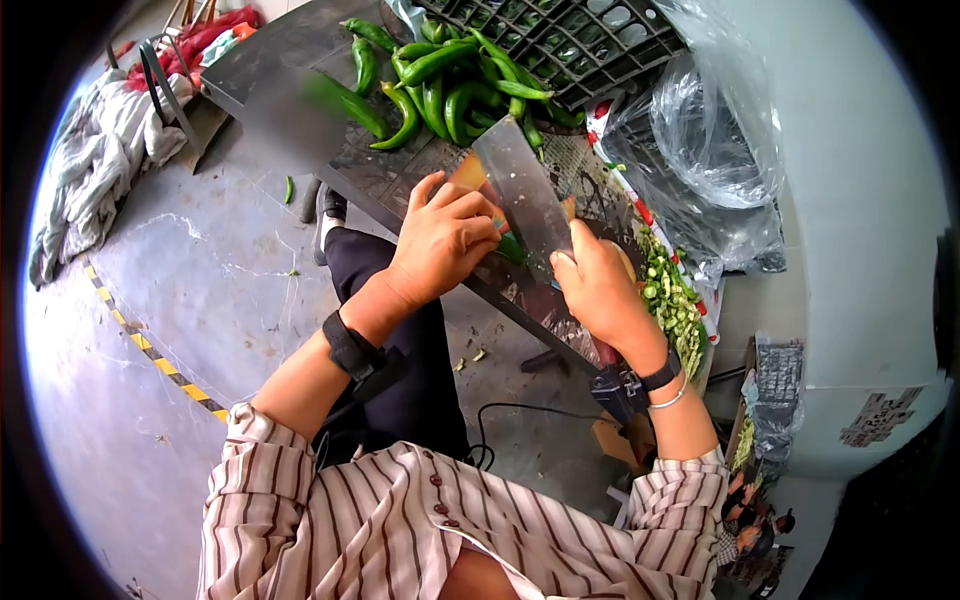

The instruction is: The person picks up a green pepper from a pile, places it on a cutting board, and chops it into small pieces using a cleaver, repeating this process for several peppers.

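My right hand (pixel 601 292) is wrapped round the handle of a cleaver (pixel 522 185), whose broad grey blade points up and away, with small pale bits stuck to it. My left hand (pixel 447 238) is beside the blade, its fingers curled down on a green pepper (pixel 510 249). Only a short piece of that pepper shows between the fingers and the blade; the rest is hidden. A heap of whole green peppers (pixel 437 82) lies beyond both hands on the dark table (pixel 375 165). Chopped green pepper pieces (pixel 672 302) are piled to the right of my right hand.
A black plastic crate (pixel 575 40) stands at the far side behind the peppers. Clear plastic bags (pixel 690 150) lie to the right, by a pale wall. Piled cloth (pixel 105 160) is on the floor at left, near yellow-black tape (pixel 160 360). A cable (pixel 530 407) runs below the table.
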Available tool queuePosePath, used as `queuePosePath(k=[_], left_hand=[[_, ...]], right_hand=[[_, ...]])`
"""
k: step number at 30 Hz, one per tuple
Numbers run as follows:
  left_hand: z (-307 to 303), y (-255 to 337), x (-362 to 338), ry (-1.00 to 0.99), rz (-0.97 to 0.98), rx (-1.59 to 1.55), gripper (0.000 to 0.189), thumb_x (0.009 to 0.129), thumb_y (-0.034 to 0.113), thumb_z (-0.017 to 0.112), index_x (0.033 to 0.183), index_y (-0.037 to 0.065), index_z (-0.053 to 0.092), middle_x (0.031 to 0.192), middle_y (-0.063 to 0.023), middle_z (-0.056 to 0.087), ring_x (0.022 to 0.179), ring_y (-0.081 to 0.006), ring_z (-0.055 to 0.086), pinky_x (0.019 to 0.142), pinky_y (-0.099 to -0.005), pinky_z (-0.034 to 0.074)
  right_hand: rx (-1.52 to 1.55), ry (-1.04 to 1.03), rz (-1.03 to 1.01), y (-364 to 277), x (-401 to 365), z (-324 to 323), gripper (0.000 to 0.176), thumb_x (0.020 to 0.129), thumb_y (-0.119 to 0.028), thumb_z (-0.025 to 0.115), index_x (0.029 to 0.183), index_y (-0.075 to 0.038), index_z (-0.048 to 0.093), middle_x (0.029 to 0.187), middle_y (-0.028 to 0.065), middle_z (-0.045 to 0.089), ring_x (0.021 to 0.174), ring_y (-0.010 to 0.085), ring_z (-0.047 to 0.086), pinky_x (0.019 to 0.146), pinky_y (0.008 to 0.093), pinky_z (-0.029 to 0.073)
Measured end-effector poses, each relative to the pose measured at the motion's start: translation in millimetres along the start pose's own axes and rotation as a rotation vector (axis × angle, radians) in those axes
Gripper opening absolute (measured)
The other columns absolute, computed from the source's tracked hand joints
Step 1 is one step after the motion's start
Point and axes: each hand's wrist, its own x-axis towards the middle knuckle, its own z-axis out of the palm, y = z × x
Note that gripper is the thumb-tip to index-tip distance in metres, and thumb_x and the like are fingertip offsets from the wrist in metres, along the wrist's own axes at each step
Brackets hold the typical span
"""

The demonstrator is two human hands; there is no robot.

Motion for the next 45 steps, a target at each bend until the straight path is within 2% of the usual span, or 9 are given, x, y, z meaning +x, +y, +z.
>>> queuePosePath(k=[14,16,23,26,30,34,37,39,45], left_hand=[[-0.1,-0.8,-1.0,-0.016,-0.014,0.022,0.008,0.071,0.016,0.073,0.076,0.018,0.066,0.088,0.0042,0.059,0.096,-0.0177,0.056,0.104,-0.0441,0.032],[0.4,-0.2,0.1,0.008,-0.001,0.025,0.008,0.071,0.016,0.073,0.075,0.018,0.066,0.088,0.0039,0.059,0.096,-0.0180,0.056,0.104,-0.0436,0.033],[1.6,-1.1,1.6,0.038,0.016,0.021,0.008,0.071,0.015,0.073,0.075,0.018,0.066,0.088,0.0035,0.059,0.096,-0.0179,0.056,0.103,-0.0431,0.033],[0.4,1.1,-1.1,0.035,0.014,0.008,0.008,0.071,0.015,0.073,0.075,0.018,0.066,0.087,0.0034,0.058,0.096,-0.0182,0.056,0.103,-0.0428,0.033],[0.7,-0.6,1.0,0.033,0.026,-0.001,0.008,0.072,0.015,0.073,0.075,0.018,0.066,0.086,0.0034,0.058,0.094,-0.0185,0.055,0.104,-0.0427,0.033],[-0.2,-1.2,-0.5,0.009,0.005,0.014,0.008,0.072,0.015,0.073,0.075,0.018,0.066,0.086,0.0036,0.058,0.094,-0.0184,0.055,0.104,-0.0427,0.033],[0.2,-1.4,-0.4,0.009,0.005,0.010,0.008,0.071,0.015,0.073,0.075,0.018,0.066,0.086,0.0038,0.058,0.093,-0.0186,0.055,0.105,-0.0428,0.033],[1.6,-1.8,-0.6,0.008,0.003,0.006,0.008,0.071,0.015,0.073,0.075,0.018,0.066,0.086,0.0038,0.058,0.093,-0.0186,0.055,0.105,-0.0428,0.033],[0.7,-0.8,-0.2,0.040,0.021,-0.002,0.009,0.071,0.015,0.073,0.075,0.018,0.066,0.085,0.0039,0.058,0.094,-0.0182,0.055,0.105,-0.0426,0.033]], right_hand=[[-0.096,-0.138,-0.025,-1.2,9.7,3.4,0.018,0.090,-0.008,0.054,0.093,0.006,0.043,0.073,0.0309,0.056,0.075,0.0495,0.056,0.062,0.0532,0.042],[0.021,-0.042,0.059,3.3,16.0,15.9,0.019,0.090,-0.009,0.054,0.094,0.006,0.043,0.073,0.0313,0.056,0.076,0.0496,0.056,0.062,0.0532,0.042],[0.066,0.060,0.020,7.6,16.6,13.8,0.017,0.090,-0.008,0.054,0.090,0.005,0.043,0.071,0.0304,0.056,0.074,0.0496,0.055,0.060,0.0519,0.041],[0.153,0.010,0.084,4.5,5.9,2.7,0.017,0.090,-0.008,0.053,0.088,0.005,0.043,0.071,0.0304,0.055,0.073,0.0498,0.055,0.060,0.0514,0.041],[-0.040,-0.063,-0.005,4.0,2.3,0.5,0.018,0.089,-0.009,0.054,0.089,0.005,0.042,0.071,0.0299,0.055,0.073,0.0500,0.055,0.060,0.0517,0.041],[-0.065,-0.117,0.007,3.8,3.2,0.1,0.019,0.089,-0.009,0.054,0.089,0.005,0.042,0.071,0.0302,0.056,0.074,0.0499,0.056,0.061,0.0519,0.042],[0.082,-0.174,0.141,4.1,4.9,3.1,0.019,0.089,-0.009,0.055,0.090,0.006,0.043,0.071,0.0308,0.056,0.075,0.0499,0.056,0.062,0.0520,0.042],[0.043,-0.074,0.089,6.5,6.9,14.6,0.018,0.089,-0.009,0.055,0.091,0.006,0.044,0.071,0.0304,0.056,0.074,0.0494,0.057,0.061,0.0515,0.043],[0.174,-0.009,0.095,7.1,14.5,15.6,0.018,0.089,-0.008,0.055,0.088,0.005,0.043,0.069,0.0290,0.056,0.071,0.0488,0.056,0.057,0.0502,0.042]])
